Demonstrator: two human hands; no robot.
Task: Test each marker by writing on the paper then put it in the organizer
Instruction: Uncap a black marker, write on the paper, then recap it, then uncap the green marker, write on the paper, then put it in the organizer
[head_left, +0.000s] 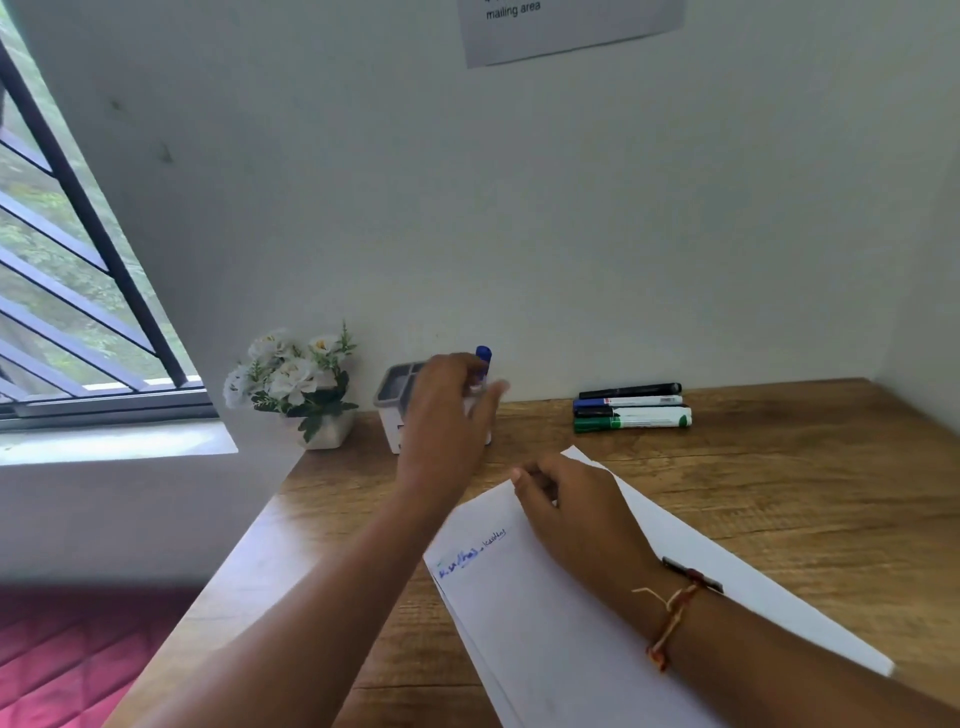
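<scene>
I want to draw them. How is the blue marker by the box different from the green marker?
The blue marker stands upright at the organizer, by the left hand; the green marker lies flat on the desk, untouched. Only the blue one's cap shows; the green one shows whole. Both have coloured caps.

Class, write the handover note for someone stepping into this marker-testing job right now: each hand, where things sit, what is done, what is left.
Left hand: at the organizer, fingers around a blue-capped marker standing in it; whether it is let go is unclear.
Right hand: resting on the paper, holding nothing visible.
Done: blue scribbles at the paper's left edge; one marker at the organizer.
Left: the markers stacked by the wall, to the right, each needing a test and then the organizer.
</scene>
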